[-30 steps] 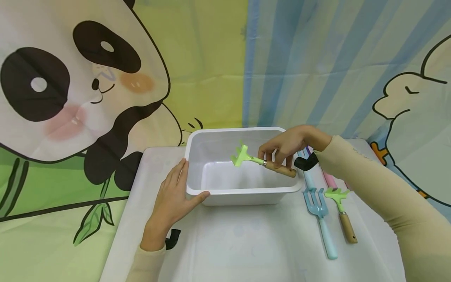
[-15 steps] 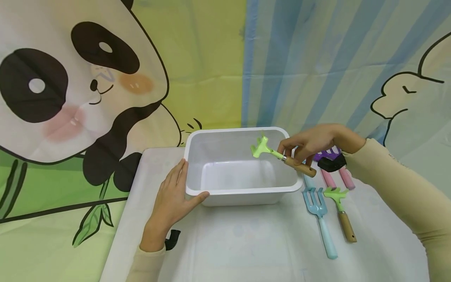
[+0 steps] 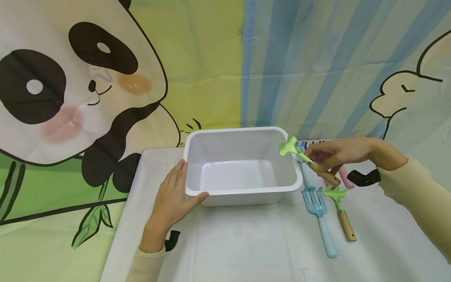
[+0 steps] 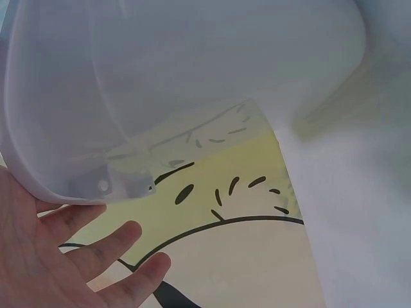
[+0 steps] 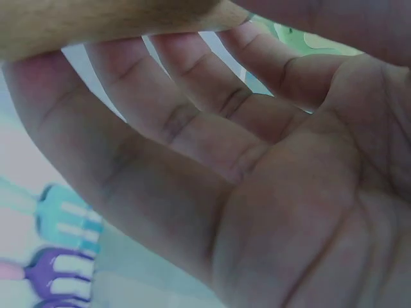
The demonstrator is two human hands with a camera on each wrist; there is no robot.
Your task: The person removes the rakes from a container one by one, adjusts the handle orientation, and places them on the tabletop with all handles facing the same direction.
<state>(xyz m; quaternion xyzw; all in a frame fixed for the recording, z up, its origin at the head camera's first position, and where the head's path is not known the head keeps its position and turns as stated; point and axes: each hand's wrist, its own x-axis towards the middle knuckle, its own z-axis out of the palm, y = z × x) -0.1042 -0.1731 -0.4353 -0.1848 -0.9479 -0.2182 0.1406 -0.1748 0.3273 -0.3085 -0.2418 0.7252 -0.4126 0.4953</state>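
My right hand (image 3: 340, 152) pinches the wooden handle of a small hand rake (image 3: 321, 173) with a green, pronged head. It is above the table, right of a white plastic bin (image 3: 243, 191), with its head by the bin's right rim. In the right wrist view, fingertips press the wooden handle (image 5: 103, 25). My left hand (image 3: 172, 199) rests on the bin's left side, fingers fairly straight along the outside and thumb at the front corner. The left wrist view shows those fingers (image 4: 109, 256) spread beside the bin wall. The bin holds nothing visible.
Right of the bin lie a second green hand rake (image 3: 346, 225), a light blue hand fork (image 3: 325, 231) and another blue fork (image 3: 307, 174). Pink-handled tools (image 3: 347, 178) are partly hidden; a purple fork head (image 5: 48, 269) shows in the right wrist view. Printed curtains (image 3: 208, 70) hang behind.
My right hand has carried the green hand rake rightward, from over the bin to above the tools at the right. My left hand stays on the bin.
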